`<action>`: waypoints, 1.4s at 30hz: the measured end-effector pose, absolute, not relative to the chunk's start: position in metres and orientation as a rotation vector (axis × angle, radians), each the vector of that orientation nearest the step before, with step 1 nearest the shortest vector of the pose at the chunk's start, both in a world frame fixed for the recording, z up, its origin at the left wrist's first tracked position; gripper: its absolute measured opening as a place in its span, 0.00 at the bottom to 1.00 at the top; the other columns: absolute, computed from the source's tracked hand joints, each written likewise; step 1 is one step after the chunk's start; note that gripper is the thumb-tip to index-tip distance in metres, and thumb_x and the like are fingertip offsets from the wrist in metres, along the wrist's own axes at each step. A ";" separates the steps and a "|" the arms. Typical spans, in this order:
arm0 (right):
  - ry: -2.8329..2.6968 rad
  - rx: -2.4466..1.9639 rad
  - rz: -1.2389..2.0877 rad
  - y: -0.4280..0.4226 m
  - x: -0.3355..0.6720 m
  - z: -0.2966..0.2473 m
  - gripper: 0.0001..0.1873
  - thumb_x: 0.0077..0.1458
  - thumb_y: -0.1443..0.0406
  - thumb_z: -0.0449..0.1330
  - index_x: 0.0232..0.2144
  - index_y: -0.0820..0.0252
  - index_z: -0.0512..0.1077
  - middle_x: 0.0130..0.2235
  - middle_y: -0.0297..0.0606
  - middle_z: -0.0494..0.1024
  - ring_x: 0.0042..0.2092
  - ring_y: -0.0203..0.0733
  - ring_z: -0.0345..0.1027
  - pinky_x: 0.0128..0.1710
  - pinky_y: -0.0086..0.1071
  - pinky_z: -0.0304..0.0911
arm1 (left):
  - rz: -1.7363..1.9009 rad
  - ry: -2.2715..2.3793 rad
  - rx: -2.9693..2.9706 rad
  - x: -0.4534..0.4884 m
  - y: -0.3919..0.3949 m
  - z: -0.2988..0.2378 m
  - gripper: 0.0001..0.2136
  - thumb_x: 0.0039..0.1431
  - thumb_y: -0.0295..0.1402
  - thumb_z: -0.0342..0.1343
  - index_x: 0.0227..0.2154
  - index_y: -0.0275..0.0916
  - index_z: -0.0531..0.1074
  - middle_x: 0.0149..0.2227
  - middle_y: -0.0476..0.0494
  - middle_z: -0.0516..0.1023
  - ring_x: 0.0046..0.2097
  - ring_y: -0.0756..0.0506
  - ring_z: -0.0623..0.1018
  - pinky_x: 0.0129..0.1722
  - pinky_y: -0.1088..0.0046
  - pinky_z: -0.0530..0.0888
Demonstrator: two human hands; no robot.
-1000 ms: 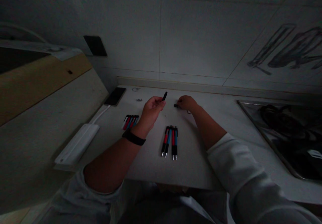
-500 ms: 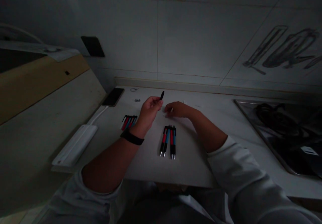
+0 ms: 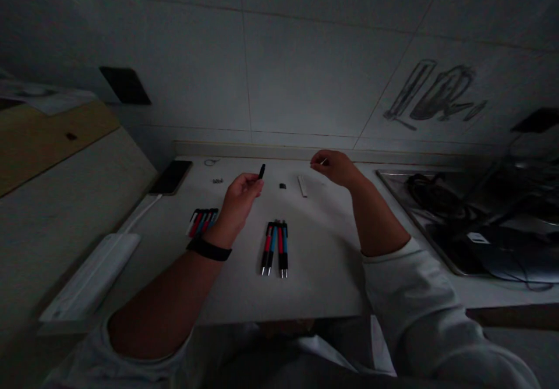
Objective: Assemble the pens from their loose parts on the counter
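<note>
My left hand (image 3: 241, 202) is closed around a short black pen grip (image 3: 261, 172), which sticks up past the fingertips. Over the back of the counter my right hand (image 3: 334, 166) hangs with thumb and fingers pinched; what they hold, if anything, is too small to tell. Between the hands lie small black pieces (image 3: 282, 186) and thin white sticks (image 3: 302, 186), the sticks closer to the right hand. Several red and blue pens (image 3: 280, 240) with silver tips lie side by side nearer me. Left of them, partly behind my left wrist, is a row of pen barrels with black clips (image 3: 204, 220).
Tiny coiled pieces (image 3: 217, 181) and a thin ring (image 3: 211, 162) lie at the back left. A phone (image 3: 171, 177) and a white power strip (image 3: 91, 275) border the counter's left side. On the right a metal-rimmed sink (image 3: 417, 226) holds dark cables and other items.
My right hand has moved away from my left hand, rightward and back, uncovering the black pieces and white sticks. The left hand still holds the black grip. The view has turned right.
</note>
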State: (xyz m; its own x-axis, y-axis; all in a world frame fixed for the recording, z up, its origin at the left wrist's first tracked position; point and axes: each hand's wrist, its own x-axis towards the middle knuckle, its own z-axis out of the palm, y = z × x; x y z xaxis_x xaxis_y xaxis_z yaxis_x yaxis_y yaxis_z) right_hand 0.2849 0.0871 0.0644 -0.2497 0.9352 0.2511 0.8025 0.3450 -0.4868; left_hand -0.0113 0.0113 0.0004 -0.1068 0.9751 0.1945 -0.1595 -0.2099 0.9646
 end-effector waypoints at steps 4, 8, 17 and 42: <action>-2.066 -1.819 0.268 0.097 0.341 0.051 0.07 0.59 0.65 0.64 0.39 0.60 0.81 0.42 0.43 0.84 0.39 0.41 0.75 0.44 0.33 0.66 | 1.481 1.050 1.205 -0.010 0.012 -0.002 0.14 0.52 0.41 0.69 0.39 0.40 0.76 0.35 0.48 0.76 0.37 0.48 0.75 0.40 0.70 0.74; -2.110 -2.078 0.328 0.107 0.360 0.024 0.09 0.57 0.68 0.63 0.40 0.61 0.82 0.39 0.42 0.85 0.38 0.41 0.77 0.41 0.31 0.67 | 1.470 1.046 1.208 -0.011 0.014 -0.005 0.15 0.52 0.41 0.69 0.38 0.40 0.76 0.36 0.47 0.77 0.38 0.48 0.76 0.40 0.70 0.74; -2.191 -2.138 0.377 0.119 0.361 0.002 0.13 0.50 0.71 0.67 0.39 0.58 0.84 0.41 0.40 0.86 0.42 0.43 0.79 0.43 0.28 0.68 | 1.454 1.050 1.215 -0.012 0.015 -0.007 0.15 0.52 0.41 0.69 0.38 0.40 0.76 0.36 0.46 0.77 0.38 0.48 0.76 0.40 0.70 0.74; -2.147 -2.110 0.525 0.123 0.369 -0.007 0.15 0.49 0.69 0.68 0.42 0.57 0.84 0.41 0.39 0.86 0.41 0.42 0.80 0.43 0.28 0.71 | 1.416 1.046 1.254 -0.011 0.011 0.000 0.13 0.53 0.39 0.68 0.38 0.39 0.75 0.35 0.48 0.77 0.37 0.49 0.75 0.40 0.71 0.74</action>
